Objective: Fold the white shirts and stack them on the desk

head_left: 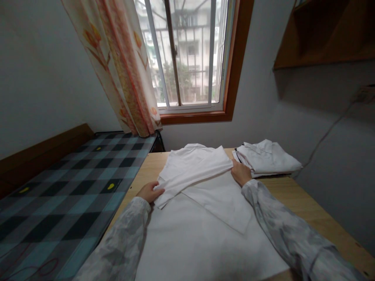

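A white shirt point(205, 195) is spread flat on the bench point(295, 203), its long axis running from 6 to 12 o'clock, collar end at 12. A folded sleeve is pinched at 9 o'clock by the left hand point(149, 192) and at 3 o'clock by the right hand point(240, 173), both grips clamped on cloth. A stack of folded shirts point(268, 157) lies at 2 o'clock.

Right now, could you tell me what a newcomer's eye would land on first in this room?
The large white cloth garment spread over the light wooden table, its upper part folded across. The left hand grips the fold's left edge and the right hand its right end. Behind the right hand lies a folded pile of white clothes; a blue-and-black checked bed cover fills the left.
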Available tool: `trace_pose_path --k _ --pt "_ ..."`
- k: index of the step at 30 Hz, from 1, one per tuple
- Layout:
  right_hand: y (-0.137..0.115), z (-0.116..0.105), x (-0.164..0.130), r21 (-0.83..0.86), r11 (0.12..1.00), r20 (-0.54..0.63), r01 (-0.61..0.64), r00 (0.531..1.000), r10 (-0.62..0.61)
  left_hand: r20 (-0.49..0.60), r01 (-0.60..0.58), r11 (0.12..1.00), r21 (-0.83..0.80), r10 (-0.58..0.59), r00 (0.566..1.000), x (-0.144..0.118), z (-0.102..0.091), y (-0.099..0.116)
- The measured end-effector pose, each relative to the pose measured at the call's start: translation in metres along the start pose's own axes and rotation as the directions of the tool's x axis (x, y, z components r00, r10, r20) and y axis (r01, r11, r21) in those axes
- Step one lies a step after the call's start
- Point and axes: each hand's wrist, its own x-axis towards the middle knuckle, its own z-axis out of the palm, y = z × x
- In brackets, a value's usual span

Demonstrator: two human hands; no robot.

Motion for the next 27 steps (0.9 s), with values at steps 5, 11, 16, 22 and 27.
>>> trace_pose_path --k 5,11,16,22,27 --pt "-0.001 0.002 -0.005 -0.109 0.986 -0.095 0.127 0.986 -0.138 0.014 0.032 0.983 0.18 -0.035 0.999 0.0 0.0 0.012" --pt "0.007 0.005 -0.004 -0.157 0.956 -0.024 0.248 0.967 -0.255 0.186 0.066 0.998 0.003 -0.066 0.98 0.001 0.0 0.011" --pt "0.01 0.002 0.005 -0.008 0.952 -0.016 0.306 0.952 -0.306 0.325 0.057 0.998 0.0 -0.054 0.944 0.0 -0.004 0.007" --pt "-0.022 -0.009 0.005 0.139 0.916 -0.138 0.377 0.923 -0.359 0.104 -0.027 0.981 0.192 0.007 0.995 0.008 0.012 0.035" --pt "-0.033 0.017 -0.006 0.148 0.882 -0.001 0.447 0.892 -0.452 0.087 -0.037 0.935 0.352 0.006 0.996 0.006 0.033 0.056"
